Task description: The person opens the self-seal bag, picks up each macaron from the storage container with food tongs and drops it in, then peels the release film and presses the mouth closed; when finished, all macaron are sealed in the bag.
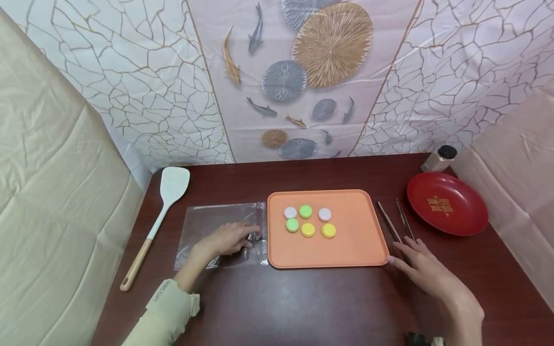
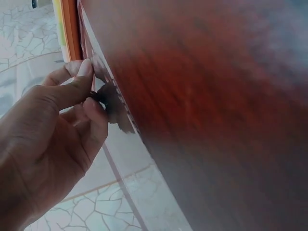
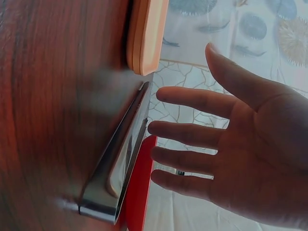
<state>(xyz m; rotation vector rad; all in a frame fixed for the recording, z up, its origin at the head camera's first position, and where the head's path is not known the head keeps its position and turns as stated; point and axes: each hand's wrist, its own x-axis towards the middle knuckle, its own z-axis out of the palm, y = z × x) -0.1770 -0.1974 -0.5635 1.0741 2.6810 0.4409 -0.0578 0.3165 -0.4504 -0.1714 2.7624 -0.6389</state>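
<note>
Plastic bag (image 1: 207, 226): left of centre, under the left hand (image 1: 231, 239), fingers bent; whether they pinch it, I cannot tell.
Tongs (image 1: 390, 223): right of centre, beneath the right hand (image 1: 420, 266), fingers straight, spread.
Orange tray (image 1: 355, 240): centre, between hands.

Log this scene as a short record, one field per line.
Surface: dark reddish table
Centre: orange tray holding six small round pieces, two each of whitish, green and yellow
Left hand: fingers bent at the clear plastic bag; grip unclear
Right hand: fingers straight and spread, beside the metal tongs, not gripping them
Far left: white spatula with wooden handle end
Far right: red plate, black-lidded jar behind it
</note>
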